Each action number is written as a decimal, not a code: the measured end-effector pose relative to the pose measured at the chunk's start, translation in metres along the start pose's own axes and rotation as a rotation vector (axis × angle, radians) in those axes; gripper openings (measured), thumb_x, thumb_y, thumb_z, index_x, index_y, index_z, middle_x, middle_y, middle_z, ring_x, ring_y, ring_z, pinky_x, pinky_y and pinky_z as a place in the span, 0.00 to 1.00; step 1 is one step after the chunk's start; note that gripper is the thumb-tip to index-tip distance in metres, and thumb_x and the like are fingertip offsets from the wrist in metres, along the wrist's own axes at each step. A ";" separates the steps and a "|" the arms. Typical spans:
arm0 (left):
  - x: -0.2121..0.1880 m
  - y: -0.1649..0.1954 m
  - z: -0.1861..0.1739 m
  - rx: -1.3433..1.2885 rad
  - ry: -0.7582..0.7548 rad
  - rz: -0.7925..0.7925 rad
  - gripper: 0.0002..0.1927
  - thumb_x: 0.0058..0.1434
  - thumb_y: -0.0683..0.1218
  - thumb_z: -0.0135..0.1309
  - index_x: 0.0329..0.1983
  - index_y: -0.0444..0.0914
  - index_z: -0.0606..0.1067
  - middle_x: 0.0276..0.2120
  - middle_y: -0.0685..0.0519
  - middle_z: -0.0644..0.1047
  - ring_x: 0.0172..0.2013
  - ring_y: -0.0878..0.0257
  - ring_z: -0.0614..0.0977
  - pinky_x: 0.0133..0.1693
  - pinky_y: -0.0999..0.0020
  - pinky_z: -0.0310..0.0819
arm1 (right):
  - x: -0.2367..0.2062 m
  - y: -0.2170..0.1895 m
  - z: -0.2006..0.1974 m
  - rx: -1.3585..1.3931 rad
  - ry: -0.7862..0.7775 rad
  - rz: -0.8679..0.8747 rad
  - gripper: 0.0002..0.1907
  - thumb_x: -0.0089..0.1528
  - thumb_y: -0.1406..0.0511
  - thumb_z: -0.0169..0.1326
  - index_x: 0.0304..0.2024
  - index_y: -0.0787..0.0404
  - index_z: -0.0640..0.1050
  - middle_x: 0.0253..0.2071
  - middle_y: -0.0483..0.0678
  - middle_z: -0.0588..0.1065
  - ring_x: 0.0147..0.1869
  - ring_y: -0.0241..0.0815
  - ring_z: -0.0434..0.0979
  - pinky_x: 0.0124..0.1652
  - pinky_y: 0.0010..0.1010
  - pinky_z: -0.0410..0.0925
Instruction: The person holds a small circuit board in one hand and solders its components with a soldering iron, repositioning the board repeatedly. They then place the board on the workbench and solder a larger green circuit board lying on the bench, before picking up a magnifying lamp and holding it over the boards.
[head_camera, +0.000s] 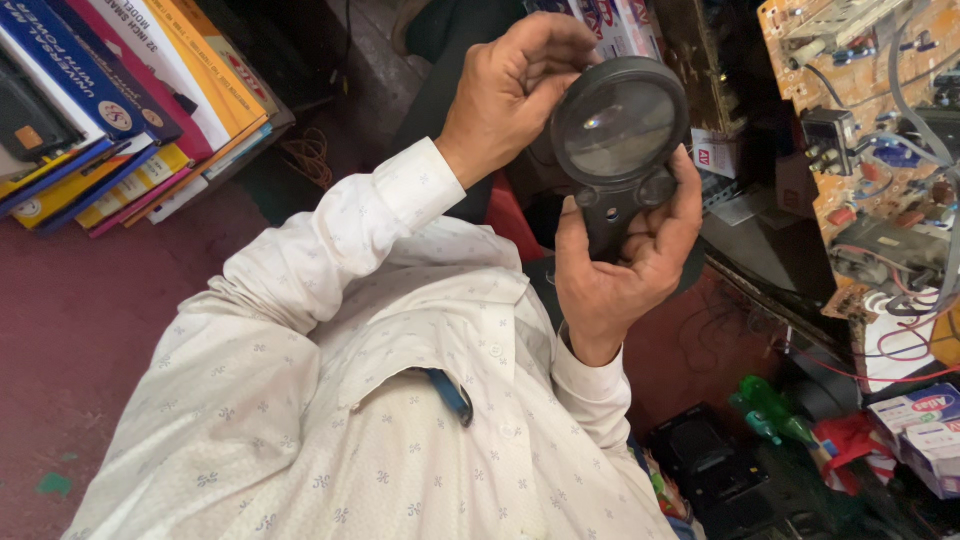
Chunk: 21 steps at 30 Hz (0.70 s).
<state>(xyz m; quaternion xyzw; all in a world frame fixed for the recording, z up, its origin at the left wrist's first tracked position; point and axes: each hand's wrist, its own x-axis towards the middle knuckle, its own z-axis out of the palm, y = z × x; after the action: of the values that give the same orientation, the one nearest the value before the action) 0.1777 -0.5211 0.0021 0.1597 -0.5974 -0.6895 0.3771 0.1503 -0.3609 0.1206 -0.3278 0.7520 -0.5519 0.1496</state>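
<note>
A black hand-held magnifying glass (618, 128) with a large round lens is held up in front of my chest. My right hand (612, 285) is wrapped around its short black handle from below, fingers curled on the handle and one digit reaching up the right side of the lens rim. My left hand (508, 92) comes in from the upper left and pinches the top-left edge of the lens rim. Both arms wear white patterned shirt sleeves. A blue pen (448, 392) sticks out of my shirt pocket.
Colourful flat boxes (120, 100) are stacked at the upper left. An orange circuit board (870, 110) with wires and components stands at the right. Below it lie a green bottle (770, 410), small white-and-blue boxes (920, 425) and a black device (700, 450). Dark red floor (90, 330) lies at the left.
</note>
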 end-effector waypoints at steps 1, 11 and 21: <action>0.000 0.001 0.000 0.011 0.001 -0.014 0.13 0.70 0.31 0.57 0.55 0.33 0.75 0.47 0.48 0.84 0.51 0.62 0.87 0.56 0.69 0.85 | 0.000 0.000 0.000 -0.002 0.000 0.001 0.38 0.68 0.81 0.60 0.74 0.66 0.57 0.66 0.58 0.71 0.63 0.42 0.80 0.62 0.25 0.74; 0.000 -0.007 0.002 -0.207 -0.016 -0.097 0.10 0.71 0.32 0.56 0.53 0.33 0.78 0.45 0.52 0.84 0.47 0.65 0.86 0.51 0.73 0.82 | 0.001 -0.001 -0.001 0.021 0.010 0.018 0.39 0.66 0.82 0.60 0.74 0.66 0.57 0.65 0.58 0.71 0.61 0.41 0.78 0.61 0.25 0.73; -0.007 -0.022 0.017 -0.923 -0.042 -0.440 0.10 0.75 0.34 0.54 0.57 0.32 0.76 0.51 0.50 0.81 0.52 0.62 0.83 0.57 0.65 0.82 | -0.005 0.000 -0.009 -0.012 0.065 0.061 0.40 0.65 0.83 0.60 0.74 0.65 0.57 0.64 0.56 0.72 0.60 0.41 0.77 0.61 0.25 0.73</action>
<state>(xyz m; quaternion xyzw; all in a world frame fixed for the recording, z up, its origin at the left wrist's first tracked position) 0.1643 -0.5042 -0.0165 0.0845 -0.1904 -0.9476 0.2422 0.1485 -0.3511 0.1234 -0.2873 0.7694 -0.5531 0.1400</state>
